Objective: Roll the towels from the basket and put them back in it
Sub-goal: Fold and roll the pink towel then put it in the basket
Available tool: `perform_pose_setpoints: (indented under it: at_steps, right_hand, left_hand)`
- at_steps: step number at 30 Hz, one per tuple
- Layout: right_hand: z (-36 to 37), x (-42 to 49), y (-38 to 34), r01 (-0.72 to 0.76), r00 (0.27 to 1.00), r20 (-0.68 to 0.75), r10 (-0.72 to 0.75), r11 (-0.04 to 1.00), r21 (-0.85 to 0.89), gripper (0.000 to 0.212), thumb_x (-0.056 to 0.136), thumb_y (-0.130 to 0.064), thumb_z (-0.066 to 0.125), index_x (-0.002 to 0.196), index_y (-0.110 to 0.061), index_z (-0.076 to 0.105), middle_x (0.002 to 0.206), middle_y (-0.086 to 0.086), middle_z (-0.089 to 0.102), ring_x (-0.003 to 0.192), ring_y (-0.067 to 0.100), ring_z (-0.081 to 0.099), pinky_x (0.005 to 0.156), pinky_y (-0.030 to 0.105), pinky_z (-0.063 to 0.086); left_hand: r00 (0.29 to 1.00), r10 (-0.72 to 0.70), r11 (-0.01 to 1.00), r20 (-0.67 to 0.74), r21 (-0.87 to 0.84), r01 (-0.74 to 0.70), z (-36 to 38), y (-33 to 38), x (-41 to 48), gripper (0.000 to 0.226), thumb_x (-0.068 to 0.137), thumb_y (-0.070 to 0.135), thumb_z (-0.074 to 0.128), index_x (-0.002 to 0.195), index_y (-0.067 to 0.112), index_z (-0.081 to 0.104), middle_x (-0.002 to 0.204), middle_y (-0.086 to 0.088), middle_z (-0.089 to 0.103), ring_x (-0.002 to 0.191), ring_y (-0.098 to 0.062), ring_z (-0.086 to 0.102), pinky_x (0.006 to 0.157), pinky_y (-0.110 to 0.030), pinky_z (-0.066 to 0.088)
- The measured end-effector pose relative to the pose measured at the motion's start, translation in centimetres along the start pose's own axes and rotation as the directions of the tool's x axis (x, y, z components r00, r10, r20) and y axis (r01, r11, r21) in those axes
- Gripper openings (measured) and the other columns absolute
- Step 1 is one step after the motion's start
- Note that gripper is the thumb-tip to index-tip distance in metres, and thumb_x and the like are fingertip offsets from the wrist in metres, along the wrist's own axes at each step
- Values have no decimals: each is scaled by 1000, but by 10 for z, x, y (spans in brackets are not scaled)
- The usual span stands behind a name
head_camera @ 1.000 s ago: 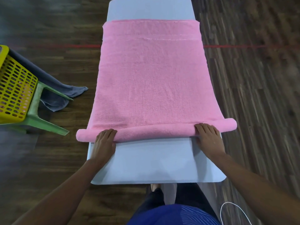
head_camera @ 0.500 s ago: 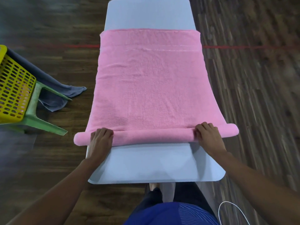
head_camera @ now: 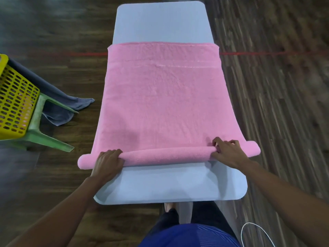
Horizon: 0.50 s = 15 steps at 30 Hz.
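A pink towel lies spread along a pale grey table, its near edge turned into a thin roll that overhangs both table sides. My left hand grips the roll near its left end, fingers curled over the top. My right hand grips it near the right end, fingers bent round it. The yellow perforated basket stands at the left edge of view on a green plastic stool.
A grey-blue towel hangs from the basket down to the dark wooden floor. A red line crosses the floor behind the table. My legs and a white cable are at the bottom.
The roll has grown a little thicker and moved slightly away from me. The towel's far edge has slid toward me, baring more table. Both hands went from lying on the roll to curling round it.
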State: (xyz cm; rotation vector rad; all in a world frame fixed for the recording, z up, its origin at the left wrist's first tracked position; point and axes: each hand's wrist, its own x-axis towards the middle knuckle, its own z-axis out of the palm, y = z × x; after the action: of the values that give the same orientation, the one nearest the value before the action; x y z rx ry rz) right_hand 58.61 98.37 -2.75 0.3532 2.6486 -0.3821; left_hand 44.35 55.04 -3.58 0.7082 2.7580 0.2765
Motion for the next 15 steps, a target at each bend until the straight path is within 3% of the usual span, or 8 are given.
perform_pose_setpoints:
  at_steps: [3,5,7,10,13,15]
  right_hand:
    - [9,2,2,-10,996,-83,8,1000,-29,29,81,-41,46,105,-24,49,100,-4,56,99,22,49,92,40,26]
    - [15,3,1,3,961,-275,-17,999,-50,22,83,-27,63,103,-19,57,104,1,54,96,28,49,83,41,32]
    - [19,3,-2,55,917,-395,-59,998,-21,12,85,-13,66,96,-15,62,98,4,58,87,31,52,73,37,32]
    - [23,-4,-2,97,919,-381,-98,995,-21,15,86,-15,60,101,-15,63,102,2,63,93,29,58,78,39,40]
    - [29,-14,1,110,946,-294,-138,988,-111,45,74,-19,69,117,-10,61,116,6,64,106,29,60,98,43,44]
    - [30,-14,0,91,952,-282,-120,990,-112,53,67,-12,77,118,-9,61,115,8,65,106,30,61,99,43,44]
  left_hand:
    - [997,-25,997,-67,72,30,4,-7,4,43,82,35,40,107,11,64,102,-9,67,94,-30,59,90,-48,40]
    - [986,-28,996,-166,78,42,7,-6,7,34,82,26,48,107,9,63,106,-11,63,97,-31,55,87,-49,41]
    - [979,-15,999,-205,32,22,8,-2,9,30,85,22,42,101,6,64,98,-11,63,88,-31,55,80,-46,43]
    - [980,21,1000,-198,25,-17,10,5,6,35,82,21,40,100,2,64,96,-13,64,86,-32,57,77,-47,47]
    - [996,36,996,-77,88,-29,15,6,-3,49,70,17,57,116,0,59,111,-17,62,100,-34,56,91,-50,47]
    - [999,20,996,-29,92,-17,16,4,-2,56,67,12,66,121,0,58,116,-18,60,105,-36,56,97,-51,46]
